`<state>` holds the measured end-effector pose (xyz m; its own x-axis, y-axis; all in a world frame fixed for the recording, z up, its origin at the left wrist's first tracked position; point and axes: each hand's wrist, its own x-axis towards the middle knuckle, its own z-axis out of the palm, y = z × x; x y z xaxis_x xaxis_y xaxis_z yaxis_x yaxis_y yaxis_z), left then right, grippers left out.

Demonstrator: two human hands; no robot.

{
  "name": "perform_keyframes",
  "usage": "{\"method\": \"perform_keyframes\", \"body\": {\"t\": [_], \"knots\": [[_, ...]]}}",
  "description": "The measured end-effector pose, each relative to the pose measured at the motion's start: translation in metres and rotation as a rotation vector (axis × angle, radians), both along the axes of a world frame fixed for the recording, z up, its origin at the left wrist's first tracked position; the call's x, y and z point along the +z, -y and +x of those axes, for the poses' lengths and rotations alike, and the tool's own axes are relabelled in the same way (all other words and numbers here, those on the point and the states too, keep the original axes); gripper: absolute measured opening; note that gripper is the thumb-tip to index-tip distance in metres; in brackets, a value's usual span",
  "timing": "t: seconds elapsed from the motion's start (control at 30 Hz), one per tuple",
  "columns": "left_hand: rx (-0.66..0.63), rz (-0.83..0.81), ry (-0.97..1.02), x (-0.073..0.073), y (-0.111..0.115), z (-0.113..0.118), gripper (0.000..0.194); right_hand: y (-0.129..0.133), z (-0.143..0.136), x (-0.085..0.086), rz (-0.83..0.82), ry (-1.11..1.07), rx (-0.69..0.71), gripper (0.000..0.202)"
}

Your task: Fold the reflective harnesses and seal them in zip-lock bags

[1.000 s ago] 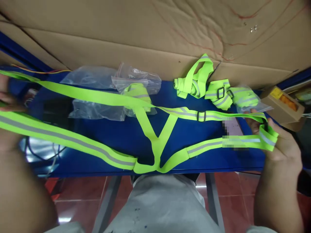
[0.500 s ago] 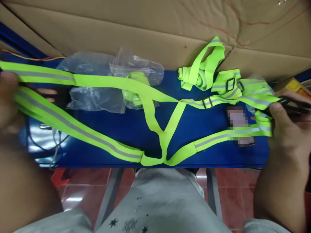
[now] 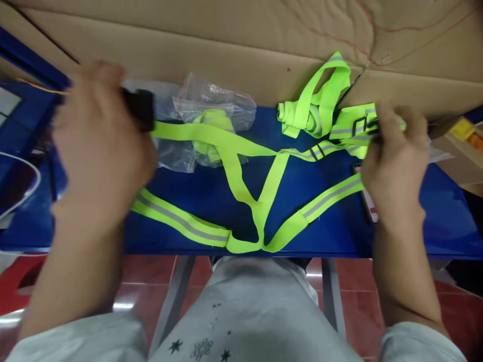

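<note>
A fluorescent yellow-green reflective harness (image 3: 258,215) with grey stripes lies spread across the blue table, its straps meeting in a Y near the front edge. My left hand (image 3: 101,146), smeared by motion, is closed over the harness's left strap ends. A black buckle (image 3: 141,108) sticks out beside its fingers. On the right, my right hand (image 3: 396,151) closes round the other ends, with dark buckle parts partly hidden at the fingertips. Just beyond it is a flat-folded reflective strap (image 3: 345,123) with a black slider.
Behind the harness lie clear plastic bags (image 3: 215,95), one with a yellow-green bundle (image 3: 214,120). A coiled reflective strap (image 3: 289,119) rests against the cardboard (image 3: 211,50). A phone (image 3: 369,203) is partly under my right hand. A cardboard box (image 3: 460,151) stands right; a white cable (image 3: 35,183) lies left.
Both hands have moved inward from the sides, carrying the strap ends. The side straps are less stretched, while the middle Y stays nearly in place.
</note>
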<state>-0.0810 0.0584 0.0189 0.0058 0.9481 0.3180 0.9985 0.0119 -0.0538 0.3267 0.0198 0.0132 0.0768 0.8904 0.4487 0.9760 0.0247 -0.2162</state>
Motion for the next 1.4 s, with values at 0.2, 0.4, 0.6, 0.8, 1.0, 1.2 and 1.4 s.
{"method": "perform_keyframes", "body": {"t": [0.2,0.4,0.6,0.8,1.0,1.2,1.4], "knots": [[-0.322,-0.255,0.107,-0.010,0.020,0.121,0.075,-0.006,-0.079,-0.019,-0.118,0.034,0.154,0.070],[-0.517,-0.279,0.258,-0.054,0.023,0.137,0.087,0.006,-0.093,-0.054,-0.091,0.037,0.296,0.072],[-0.575,-0.297,0.480,-0.067,0.023,0.130,0.090,0.004,-0.089,-0.049,-0.145,-0.030,0.254,0.071],[-0.524,-0.268,0.536,-0.075,0.021,0.127,0.090,0.007,-0.089,-0.050,-0.121,0.005,0.218,0.066],[-0.607,-0.160,0.629,-0.083,0.027,0.133,0.087,0.009,-0.095,-0.058,-0.136,0.128,0.176,0.064],[-0.759,-0.129,0.649,-0.079,0.037,0.139,0.090,0.013,-0.100,-0.065,-0.072,0.015,0.339,0.077],[-0.822,-0.101,0.686,-0.065,0.020,0.125,0.086,0.004,-0.074,-0.051,-0.074,-0.210,0.693,0.082]]}}
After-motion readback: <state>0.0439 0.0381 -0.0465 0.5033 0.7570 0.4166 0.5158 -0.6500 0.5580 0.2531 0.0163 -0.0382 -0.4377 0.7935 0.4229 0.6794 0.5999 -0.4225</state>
